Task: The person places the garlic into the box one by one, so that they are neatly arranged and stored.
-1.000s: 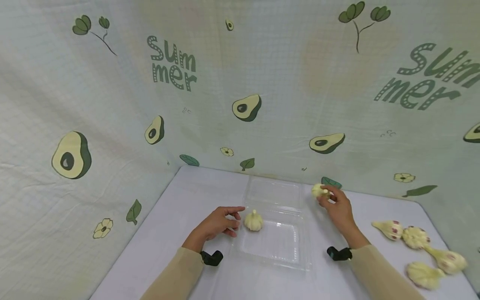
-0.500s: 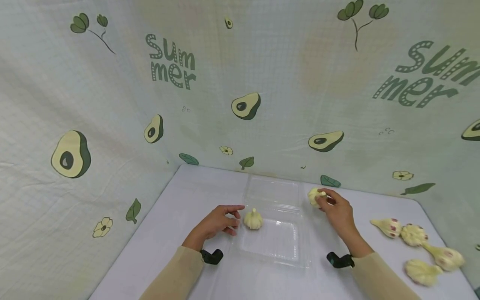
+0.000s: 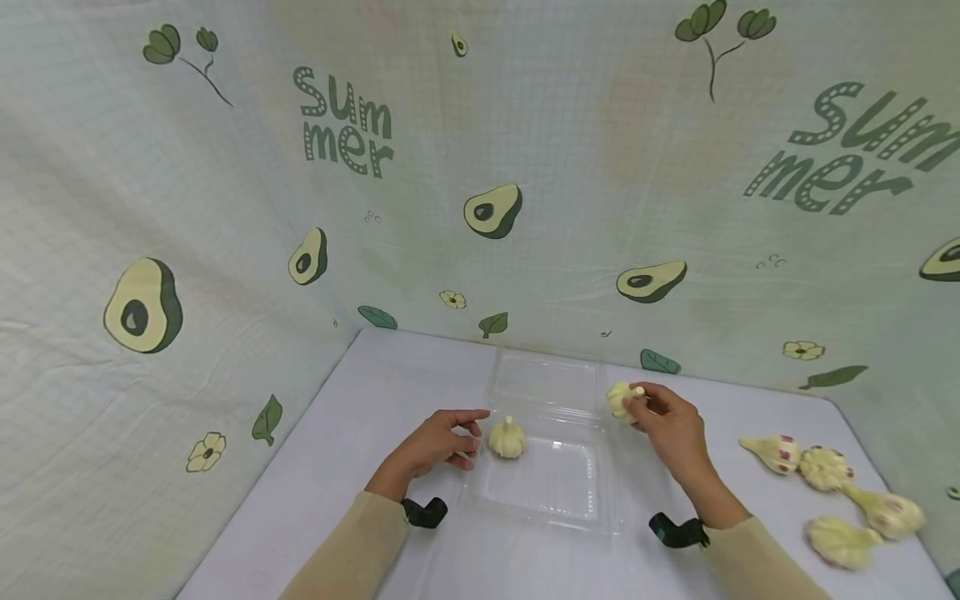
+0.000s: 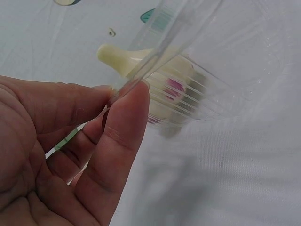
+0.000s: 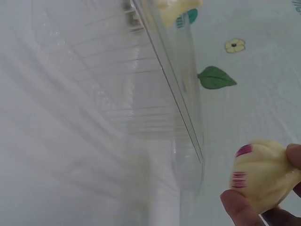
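A clear plastic clamshell container (image 3: 536,500) stands on the table with its lid (image 3: 547,385) folded back. One garlic bulb (image 3: 507,438) sits inside at the left, stem up. My left hand (image 3: 433,444) is at the container's left side; in the left wrist view, thumb and forefinger (image 4: 123,117) pinch its rim. Above the container's right back edge, my right hand (image 3: 673,429) holds a second garlic bulb (image 3: 622,401) between thumb and fingers. Purple marks show on this bulb (image 5: 261,176) in the right wrist view, where it is apart from the container.
Several more garlic bulbs lie on the table at the right, among them a long-necked one (image 3: 774,454) and a pale one (image 3: 842,542). A printed cloth (image 3: 555,175) hangs behind and beside the white table (image 3: 405,367).
My right hand has moved left and slightly nearer with its garlic bulb, toward the container. The left hand and the bulb in the container have stayed in place.
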Tool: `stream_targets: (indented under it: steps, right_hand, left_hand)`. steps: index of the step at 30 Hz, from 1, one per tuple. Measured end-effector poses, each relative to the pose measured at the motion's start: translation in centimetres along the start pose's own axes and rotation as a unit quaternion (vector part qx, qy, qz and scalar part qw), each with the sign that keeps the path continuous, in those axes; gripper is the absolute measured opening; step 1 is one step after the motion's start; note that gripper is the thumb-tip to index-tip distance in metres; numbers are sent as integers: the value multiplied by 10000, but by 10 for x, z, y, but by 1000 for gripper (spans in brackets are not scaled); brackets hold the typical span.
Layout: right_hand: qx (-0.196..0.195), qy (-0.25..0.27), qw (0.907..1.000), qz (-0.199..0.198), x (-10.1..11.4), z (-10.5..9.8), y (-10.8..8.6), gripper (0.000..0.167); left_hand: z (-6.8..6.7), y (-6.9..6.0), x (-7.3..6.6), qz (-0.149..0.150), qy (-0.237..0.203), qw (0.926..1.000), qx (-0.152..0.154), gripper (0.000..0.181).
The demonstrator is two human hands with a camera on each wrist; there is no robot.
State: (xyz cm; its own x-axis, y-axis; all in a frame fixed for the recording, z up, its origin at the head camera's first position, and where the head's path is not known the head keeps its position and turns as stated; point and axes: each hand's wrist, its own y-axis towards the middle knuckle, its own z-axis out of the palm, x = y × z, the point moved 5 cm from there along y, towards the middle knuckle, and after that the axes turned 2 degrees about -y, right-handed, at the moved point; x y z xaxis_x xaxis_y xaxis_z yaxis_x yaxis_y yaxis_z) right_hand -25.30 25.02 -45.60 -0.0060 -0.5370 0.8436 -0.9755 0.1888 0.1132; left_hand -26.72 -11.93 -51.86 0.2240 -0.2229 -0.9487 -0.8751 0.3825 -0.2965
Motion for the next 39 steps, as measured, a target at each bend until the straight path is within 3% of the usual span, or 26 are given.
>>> stream_targets:
  steps: [19, 27, 39]
  right_hand:
    - [427, 184, 9989, 107, 18, 9, -13, 41]
    - [773, 327, 9963, 169, 28, 20, -21, 45]
    - [856, 350, 9957, 111, 41, 42, -31, 40]
  left_hand:
    - [2, -1, -2, -9, -2, 10000, -25, 56]
    - [3, -2, -3, -37, 48, 10000, -46, 57]
    - [3, -4, -5, -80, 73, 9999, -39, 57]
